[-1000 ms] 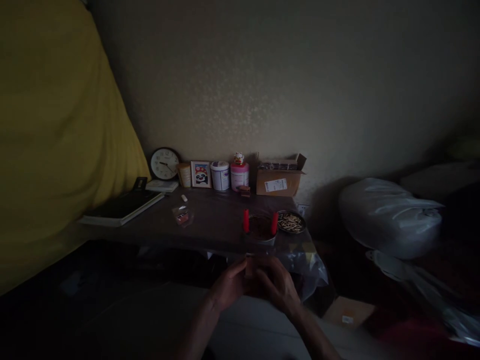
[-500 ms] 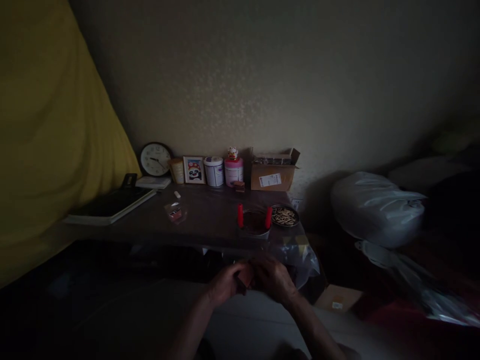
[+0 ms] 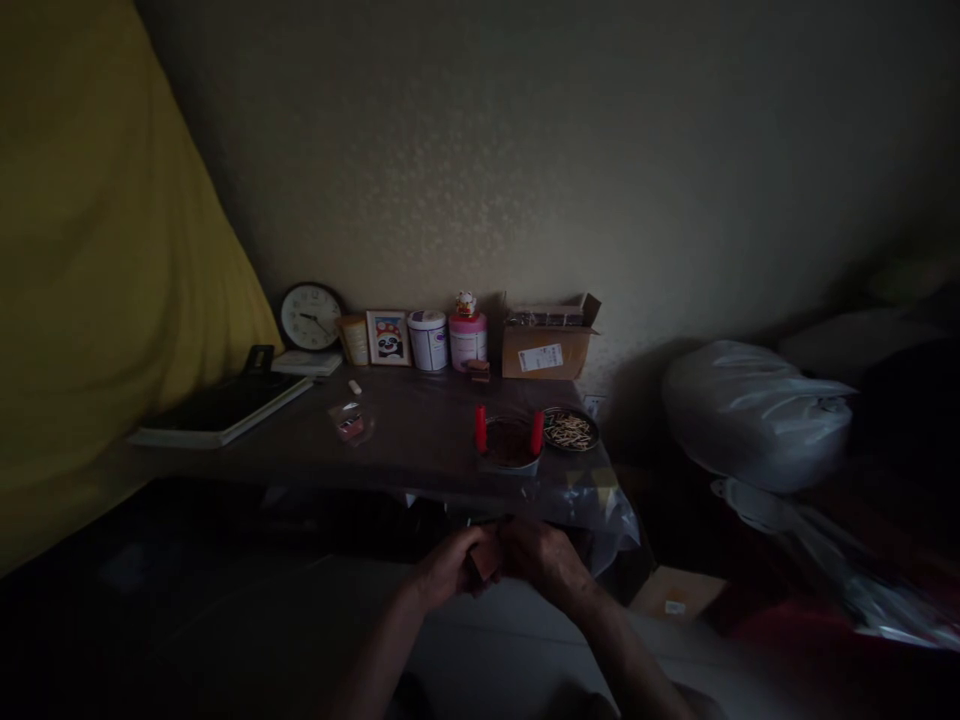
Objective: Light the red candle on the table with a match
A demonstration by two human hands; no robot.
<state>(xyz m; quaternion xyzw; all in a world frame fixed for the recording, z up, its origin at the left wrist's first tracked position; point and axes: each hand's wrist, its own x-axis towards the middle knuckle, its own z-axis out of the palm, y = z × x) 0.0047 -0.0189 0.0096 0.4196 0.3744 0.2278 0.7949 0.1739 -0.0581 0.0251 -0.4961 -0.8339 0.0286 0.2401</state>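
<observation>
The left hand (image 3: 444, 572) holds a small brown box-like object (image 3: 486, 560) in front of the table (image 3: 420, 430), the right hand (image 3: 549, 562) close beside it, perhaps touching in the gloom, while on that table a round pot (image 3: 511, 467) with two red uprights (image 3: 481, 430) stands beside a dish (image 3: 597, 438) of pale sticks (image 3: 568, 431).

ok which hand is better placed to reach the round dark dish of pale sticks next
The right hand, I'd judge: it is nearer the dish, while the left hand appears to grip the small reddish-brown boxlike object. Whether the right also holds something is too dark to tell.
</observation>
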